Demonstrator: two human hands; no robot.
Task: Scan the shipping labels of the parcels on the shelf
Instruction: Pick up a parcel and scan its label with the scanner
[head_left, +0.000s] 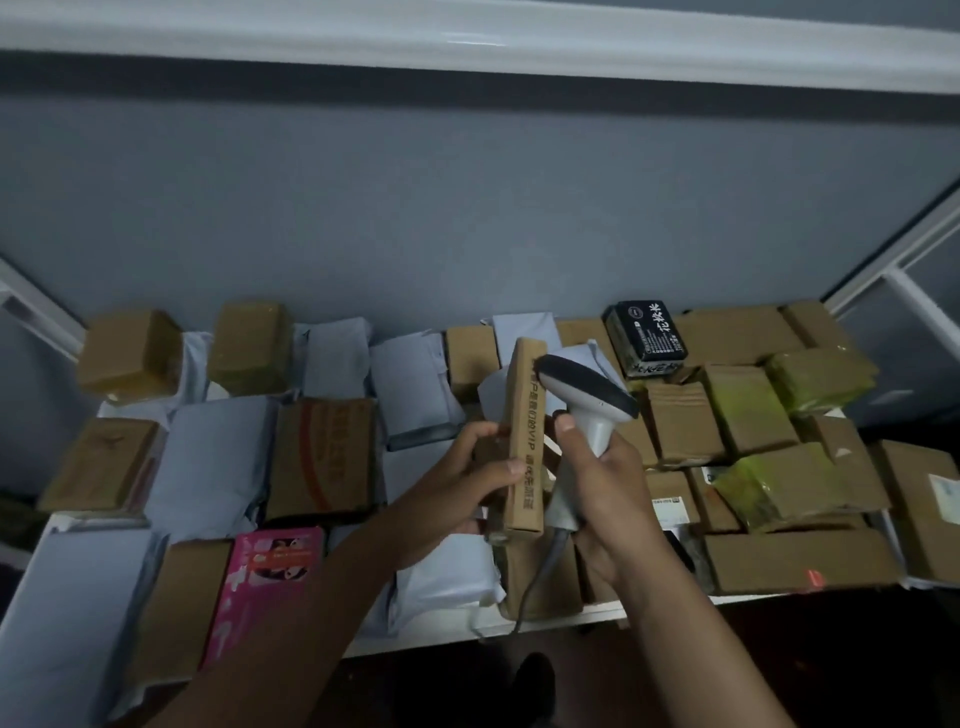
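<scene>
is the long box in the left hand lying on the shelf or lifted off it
Lifted. The left hand grips the box on edge above the parcels, and the right hand holds the scanner beside it.

The white shelf (597, 616) carries cardboard boxes (322, 457), grey mailer bags (208, 462) — one pink box (265, 587).

Two hands work above a crowded shelf (597, 616): the left hand (457, 483) holds one narrow cardboard box (524, 441), the right hand (608, 493) one grey handheld scanner (584, 395). Among the parcels lie one pink box (270, 582) at lower left, one black packet (647, 338) at upper right, and three parcels wrapped in yellow-green tape (748, 405) on the right. Brown cardboard boxes (322, 457) number roughly twenty and pale mailer bags (213, 457) about ten, though overlaps prevent an exact count.
</scene>
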